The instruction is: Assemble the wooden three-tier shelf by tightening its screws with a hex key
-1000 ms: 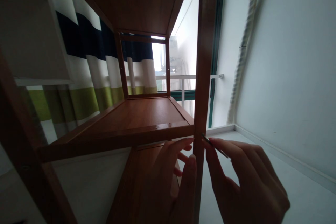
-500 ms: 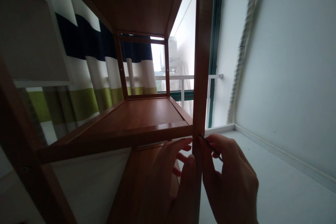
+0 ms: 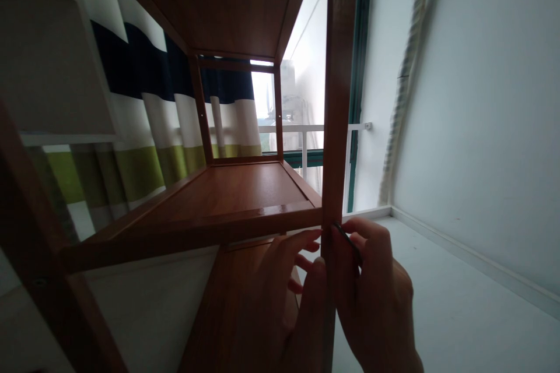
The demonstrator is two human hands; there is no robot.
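Observation:
A thin dark Allen key (image 3: 347, 239) is pinched between the thumb and fingers of my right hand (image 3: 378, 291). Its upper end meets the right side of the upright wooden post (image 3: 339, 99), level with the shelf joint. My left hand (image 3: 286, 297) is at the left side of the same post, just under the shelf's front rail (image 3: 196, 229). Its curled fingertips and thumb rest against the post's edge. The brown wooden shelf board (image 3: 236, 186) joins the post above my hands. Whatever fastener the key's tip sits in is hidden.
A second shelf board (image 3: 219, 0) spans overhead. Another wooden post (image 3: 56, 285) with a bolt hole slants at the lower left. A striped curtain (image 3: 149, 122) hangs behind, beside a white cabinet (image 3: 52, 64). White wall (image 3: 481, 99) and a window rail (image 3: 301, 128) stand to the right.
My right hand has turned and shifted slightly left, with the Allen key's free end swung closer to the post and now covered by fingers. My left hand has stayed put.

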